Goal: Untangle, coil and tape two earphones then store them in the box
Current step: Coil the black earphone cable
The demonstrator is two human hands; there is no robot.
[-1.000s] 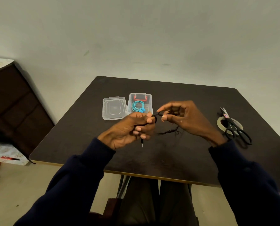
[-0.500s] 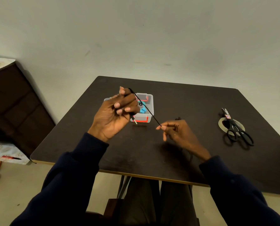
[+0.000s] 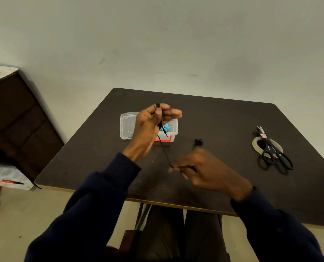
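My left hand (image 3: 150, 127) is raised above the table and pinches the black earphone cable (image 3: 164, 149) near its plug end, with a loop over the fingers. The cable runs taut down to my right hand (image 3: 204, 171), which pinches it lower and nearer to me. The black earbuds (image 3: 198, 142) lie on the table just beyond my right hand. Behind my left hand stands the clear plastic box (image 3: 173, 129) with a red latch, and the coiled blue earphone (image 3: 167, 127) lies inside it. The box lid (image 3: 128, 125) lies to its left.
Black scissors (image 3: 275, 151) rest on a roll of clear tape (image 3: 256, 146) at the right of the dark table (image 3: 223, 120). A dark cabinet (image 3: 15, 114) stands at the left, with cloth and a small red item on the floor.
My left hand has lifted up and away over the box with the cable end, while my right hand drew down toward me, pulling the cable straight. The earbuds now lie exposed on the table.
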